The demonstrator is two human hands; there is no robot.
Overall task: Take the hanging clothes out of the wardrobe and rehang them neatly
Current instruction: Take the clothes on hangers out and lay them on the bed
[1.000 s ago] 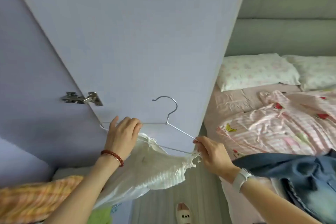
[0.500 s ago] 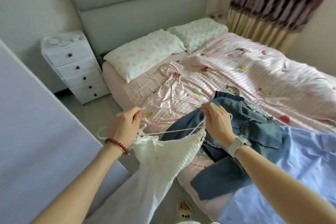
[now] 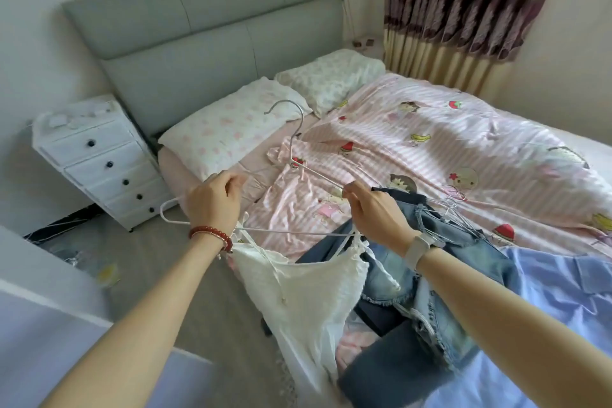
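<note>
White dress on wire hanger (gripped between left hand and right hand).

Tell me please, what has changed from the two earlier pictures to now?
The view swung from the wardrobe door to the bed. The white top on its hanger was carried over the denim clothes. Both the left hand and the right hand still grip the hanger.

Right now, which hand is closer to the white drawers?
Left. The left hand holds the hanger on the side toward the white drawers. The right hand holds the hanger's other arm, over the bed, farther away.
</note>
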